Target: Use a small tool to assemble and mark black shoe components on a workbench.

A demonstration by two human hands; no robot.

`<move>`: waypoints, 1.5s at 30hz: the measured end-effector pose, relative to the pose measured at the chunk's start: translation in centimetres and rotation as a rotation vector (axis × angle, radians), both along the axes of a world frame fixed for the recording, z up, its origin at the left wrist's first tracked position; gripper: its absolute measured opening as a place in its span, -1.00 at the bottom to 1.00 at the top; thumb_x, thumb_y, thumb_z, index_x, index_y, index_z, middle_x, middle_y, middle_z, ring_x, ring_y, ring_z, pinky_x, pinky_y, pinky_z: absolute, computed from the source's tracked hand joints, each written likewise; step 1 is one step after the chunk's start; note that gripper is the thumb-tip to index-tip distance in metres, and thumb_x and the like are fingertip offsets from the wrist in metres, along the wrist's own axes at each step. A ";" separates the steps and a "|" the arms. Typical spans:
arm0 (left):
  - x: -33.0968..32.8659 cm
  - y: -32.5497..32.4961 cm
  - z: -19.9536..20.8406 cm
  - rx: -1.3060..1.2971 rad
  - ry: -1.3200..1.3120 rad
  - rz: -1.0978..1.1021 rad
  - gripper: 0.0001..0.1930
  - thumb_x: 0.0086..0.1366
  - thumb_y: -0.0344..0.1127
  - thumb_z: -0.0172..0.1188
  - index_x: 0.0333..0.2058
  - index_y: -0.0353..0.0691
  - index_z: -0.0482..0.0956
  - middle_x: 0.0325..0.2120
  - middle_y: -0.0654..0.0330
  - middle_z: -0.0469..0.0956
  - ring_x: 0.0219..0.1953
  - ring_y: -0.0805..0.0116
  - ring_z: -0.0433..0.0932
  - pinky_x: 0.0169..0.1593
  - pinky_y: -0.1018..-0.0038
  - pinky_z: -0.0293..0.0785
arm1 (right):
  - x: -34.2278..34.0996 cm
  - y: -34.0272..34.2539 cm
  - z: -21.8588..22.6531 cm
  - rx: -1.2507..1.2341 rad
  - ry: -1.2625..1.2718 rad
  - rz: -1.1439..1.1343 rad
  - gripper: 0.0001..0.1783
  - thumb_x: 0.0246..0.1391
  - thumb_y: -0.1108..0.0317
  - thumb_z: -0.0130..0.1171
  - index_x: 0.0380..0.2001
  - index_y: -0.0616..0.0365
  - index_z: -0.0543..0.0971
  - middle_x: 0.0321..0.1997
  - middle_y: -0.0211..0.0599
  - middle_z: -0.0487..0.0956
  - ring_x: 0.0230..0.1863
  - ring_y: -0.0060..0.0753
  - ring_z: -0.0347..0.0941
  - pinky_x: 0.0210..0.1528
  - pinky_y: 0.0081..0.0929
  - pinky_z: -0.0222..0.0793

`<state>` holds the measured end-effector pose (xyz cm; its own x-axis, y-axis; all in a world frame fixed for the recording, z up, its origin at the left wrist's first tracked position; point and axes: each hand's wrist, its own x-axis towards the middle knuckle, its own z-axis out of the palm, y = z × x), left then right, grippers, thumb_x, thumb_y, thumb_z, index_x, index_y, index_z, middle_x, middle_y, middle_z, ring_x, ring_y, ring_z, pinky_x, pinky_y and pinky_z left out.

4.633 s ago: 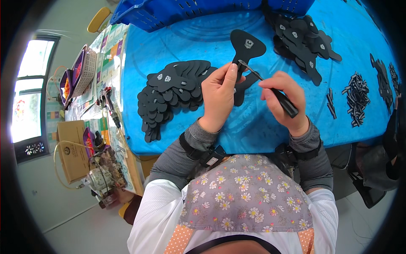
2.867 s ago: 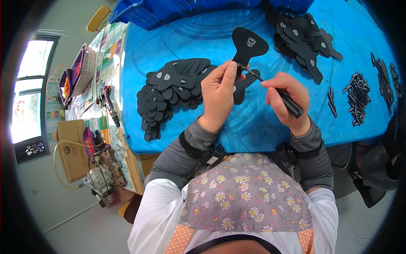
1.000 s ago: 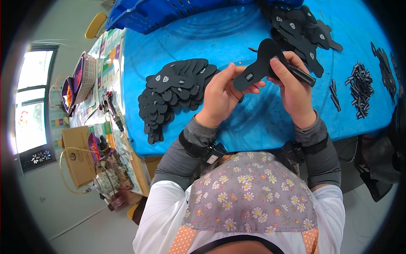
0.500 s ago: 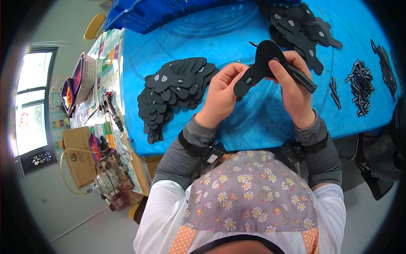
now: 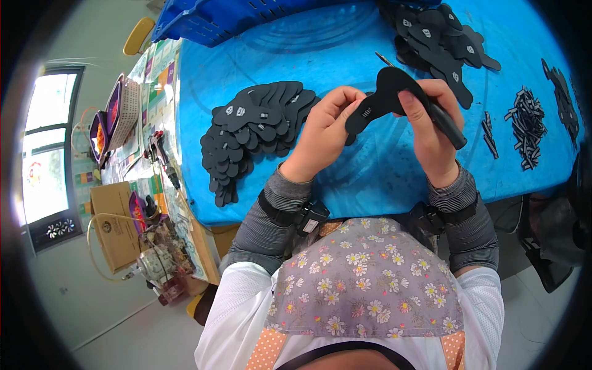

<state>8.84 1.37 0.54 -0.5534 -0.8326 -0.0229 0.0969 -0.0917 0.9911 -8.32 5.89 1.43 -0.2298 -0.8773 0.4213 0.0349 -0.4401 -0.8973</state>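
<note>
A black, flat, dumbbell-shaped piece (image 5: 390, 86) with a small striped strip on its narrow end is held above the blue table. My left hand (image 5: 322, 134) is closed, pinching that narrow end between thumb and fingers. My right hand (image 5: 433, 139) presses its thumb on the wide end, its other fingers hidden behind. The same hand grips a tool with a thick black handle (image 5: 449, 127). The tool's thin metal tip (image 5: 385, 59) sticks out beyond the piece's far edge. Beside my left hand lies a fanned stack of similar black pieces (image 5: 250, 120).
More black pieces (image 5: 431, 40) lie heaped at the far right. A pile of small striped strips (image 5: 527, 129) sits right of my right hand, with a few strips (image 5: 489, 135) nearer. A blue crate (image 5: 213, 21) stands at the back. The blue tablecloth (image 5: 364, 185) covers the table.
The black piece has tilted and shifted slightly right with both hands. My right thumb has moved over the wide end, and the tool's metal tip shows longer past the edge.
</note>
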 end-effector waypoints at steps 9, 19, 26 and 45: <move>-0.6 0.8 -0.4 -0.061 0.016 0.209 -0.75 0.34 -0.29 -0.03 -0.27 -0.41 0.47 -0.43 0.17 0.56 -0.39 0.48 0.52 -0.25 0.58 0.42 | 0.0 -0.2 0.4 0.038 0.008 -0.107 -0.85 0.06 0.43 0.16 -0.32 0.25 0.45 -0.43 -0.35 0.53 -0.43 -0.64 0.47 -0.39 -0.72 0.36; -1.1 1.1 0.6 0.075 0.050 0.118 -0.80 0.23 -0.35 0.14 -0.26 -0.39 0.53 -0.48 0.16 0.59 -0.48 0.57 0.50 -0.38 0.67 0.38 | 0.2 -0.3 -0.1 0.021 0.030 -0.075 -0.85 0.06 0.42 0.17 -0.33 0.24 0.45 -0.43 -0.36 0.53 -0.43 -0.66 0.46 -0.40 -0.73 0.35; -1.3 1.4 0.8 0.053 0.084 0.145 -0.74 0.11 -0.44 0.26 -0.21 -0.35 0.50 -0.47 0.23 0.57 -0.51 0.65 0.45 -0.47 0.74 0.29 | 0.2 -0.5 0.4 0.124 -0.063 -0.111 -0.81 0.06 0.36 0.18 -0.33 0.25 0.45 -0.46 -0.36 0.53 -0.45 -0.66 0.46 -0.40 -0.73 0.33; 0.1 0.2 0.4 0.178 0.559 0.303 -0.68 0.34 -0.37 -0.07 0.00 -0.43 0.33 -0.18 0.00 0.51 -0.11 0.29 0.51 -0.04 0.44 0.45 | 0.3 -1.0 0.2 -0.320 0.781 0.030 -0.76 -0.28 0.54 0.17 -0.41 0.06 0.54 -0.14 -0.42 0.58 -0.23 -0.25 0.37 -0.19 -0.43 0.32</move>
